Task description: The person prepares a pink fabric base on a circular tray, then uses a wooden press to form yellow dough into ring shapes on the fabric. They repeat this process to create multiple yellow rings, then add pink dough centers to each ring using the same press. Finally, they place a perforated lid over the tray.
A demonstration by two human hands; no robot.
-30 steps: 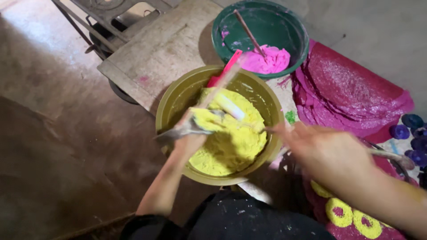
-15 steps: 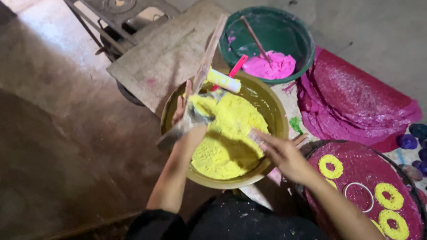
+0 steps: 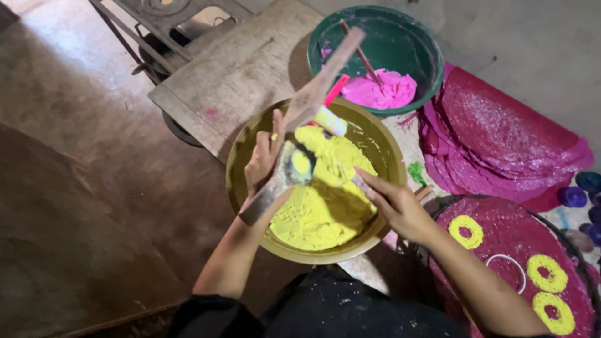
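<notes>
No packages, labels or signs in view; only vessels and coloured material. Brass-coloured bowl (image 3: pixel 241 188) at centre on the floor, heaped with yellow paste (image 3: pixel 325 200). Green tub (image 3: pixel 426 56) just behind it, touching or nearly touching rim to rim, holding pink paste (image 3: pixel 382 87) with a thin stick (image 3: pixel 357 47) standing in it. Pink handle (image 3: pixel 336 89) poking up between bowl and tub. Grey wooden board (image 3: pixel 231 81) behind the bowl to the left. Stack of magenta discs (image 3: pixel 501 144) to the right; nearer, a round magenta tray (image 3: pixel 494 250) dotted with yellow rings (image 3: pixel 464 231) and one white ring outline (image 3: pixel 507 273). Blue-purple bottle caps (image 3: pixel 573 196) at far right edge.

Against half a second ago: view closer and shifted, wooden paddle (image 3: pixel 319 87) swung up higher, now slanting across toward the green tub; right hand further inside the bowl rim.

Left hand (image 3: pixel 266 156) raised over the bowl's left side, fingers closed around a metal scoop (image 3: pixel 291 169) carrying a dab of yellow, forearm coming up from below. Paddle rising past the same hand; whether gripped by it, cannot tell. Right hand (image 3: pixel 397 203) at the bowl's right inner edge, fingers stretched toward the paste, tips touching or just above it, clamped on nothing visible. Hands apart, paste between them.
</notes>
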